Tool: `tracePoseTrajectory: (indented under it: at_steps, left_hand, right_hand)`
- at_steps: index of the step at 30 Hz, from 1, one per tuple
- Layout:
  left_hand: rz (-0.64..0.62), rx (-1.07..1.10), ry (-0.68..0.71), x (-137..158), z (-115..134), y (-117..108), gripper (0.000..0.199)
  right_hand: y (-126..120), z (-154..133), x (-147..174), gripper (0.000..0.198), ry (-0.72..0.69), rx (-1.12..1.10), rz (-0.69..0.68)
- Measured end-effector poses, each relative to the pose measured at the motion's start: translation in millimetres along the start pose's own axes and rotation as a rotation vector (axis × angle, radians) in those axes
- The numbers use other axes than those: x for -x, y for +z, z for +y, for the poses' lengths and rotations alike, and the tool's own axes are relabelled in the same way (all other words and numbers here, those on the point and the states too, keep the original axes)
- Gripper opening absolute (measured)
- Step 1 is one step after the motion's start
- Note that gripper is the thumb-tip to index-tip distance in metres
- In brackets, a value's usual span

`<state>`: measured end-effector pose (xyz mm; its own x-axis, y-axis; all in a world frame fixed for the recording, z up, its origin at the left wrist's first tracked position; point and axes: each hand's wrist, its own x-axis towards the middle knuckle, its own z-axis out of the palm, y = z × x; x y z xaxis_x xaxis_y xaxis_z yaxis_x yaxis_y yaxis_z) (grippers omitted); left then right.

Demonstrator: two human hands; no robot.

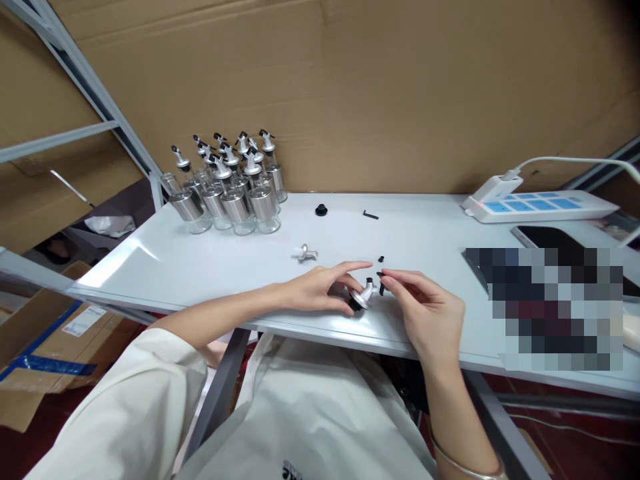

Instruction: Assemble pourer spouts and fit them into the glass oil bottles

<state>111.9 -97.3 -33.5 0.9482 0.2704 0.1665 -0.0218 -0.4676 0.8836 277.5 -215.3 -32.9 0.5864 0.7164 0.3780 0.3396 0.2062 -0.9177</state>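
My left hand (323, 287) grips a silver pour spout (364, 297) by its black stopper end, thumb in front and fingers behind, with the index finger stretched out above. The spout lies tilted just over the table near its front edge. Between thumb and fingertips, my right hand (430, 307) pinches a small black lever (382, 288) close beside the spout's tip. Whether the two parts touch, I cannot tell. Just beyond my hands lie a tiny black cap (381, 259) and a bare silver spout piece (306, 253).
Several glass bottles with steel sleeves (235, 210) stand at the back left, most fitted with spouts. A black stopper (321, 210) and a thin black lever (371, 215) lie at the back middle of the white table (425, 243). A power strip (540, 205) and a phone (560, 243) are right.
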Motion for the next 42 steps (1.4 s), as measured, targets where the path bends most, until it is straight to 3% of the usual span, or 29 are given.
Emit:
tracePoseTrajectory:
  at_steps: [7,17,26,34,37,42]
  left_hand:
    - [0.007,-0.066,0.042,0.4,-0.4,-0.4,0.081]
    - [0.046,-0.167,0.152,1.3,-3.9,-1.6,0.077]
    - [0.058,-0.193,0.146,2.4,-3.4,-1.4,0.072]
    - [0.317,-0.183,0.212,0.4,-3.7,-4.3,0.070]
    - [0.326,-0.162,0.228,0.3,-4.3,-4.3,0.070]
    - [0.281,-0.170,0.241,1.6,-1.8,-2.3,0.071]
  right_hand:
    - [-1.2,4.0,-0.5,0.008,-0.096,0.065,-0.123]
    - [-2.0,4.9,-0.3,0.015,-0.184,0.118,-0.164]
    - [-1.3,8.2,2.7,0.014,-0.047,0.066,-0.141]
    - [2.4,4.1,-0.2,0.054,-0.259,0.144,-0.264]
    - [1.7,2.3,-1.1,0.049,-0.323,0.201,-0.292]
    - [-0.4,4.5,0.5,0.033,-0.354,0.217,-0.213]
